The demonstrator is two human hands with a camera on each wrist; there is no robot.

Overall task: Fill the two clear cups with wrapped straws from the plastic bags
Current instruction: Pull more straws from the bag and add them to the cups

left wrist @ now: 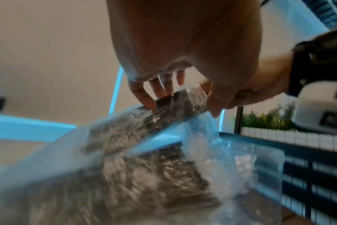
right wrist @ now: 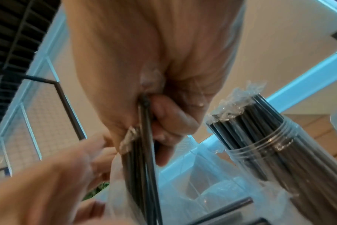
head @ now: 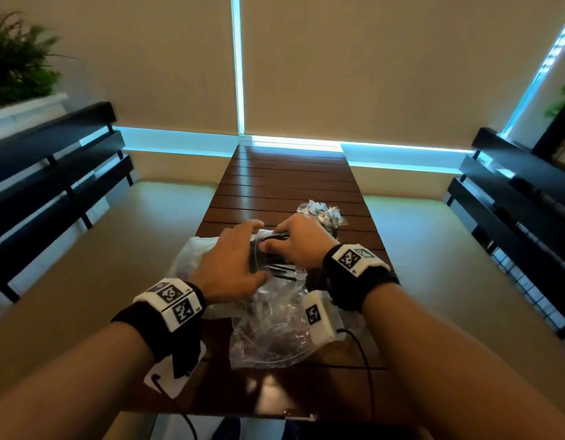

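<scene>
From the head view, both hands are working over a plastic bag [head: 268,315] lying on the slatted bench [head: 287,179]. The left hand [head: 230,265] is spreading over the bag's mouth, fingers fairly straight, seemingly pinning it. The right hand [head: 298,242] is curling round a small bunch of dark straws [head: 276,235] at the bag's far end. Just beyond the right hand a full cup [head: 322,215] is standing, its crinkled wrapper tops showing. A second bag [head: 192,252] is lying left of the first. The second cup is not clearly showing here.

From the left wrist view, the left hand's fingers [left wrist: 144,97] are resting straight on the bundle inside the bag [left wrist: 125,175], pressing it down. The right hand [left wrist: 231,91] is reaching in at the same spot. The picture is blurring badly lower down.

From the right wrist view, the right hand's fingers [right wrist: 171,121] are closing tightly on several wrapped straws [right wrist: 142,152], pulling along their length out of the bag. Right of that hand, the cup [right wrist: 290,152] is already packed with straws, upright.

Judging by this, one cup is done and the step in hand is drawing another bunch for the remaining cup. The next move likely calls for freeing the bunch fully from the film, turning it upright, and locating the second cup before dropping it in.
</scene>
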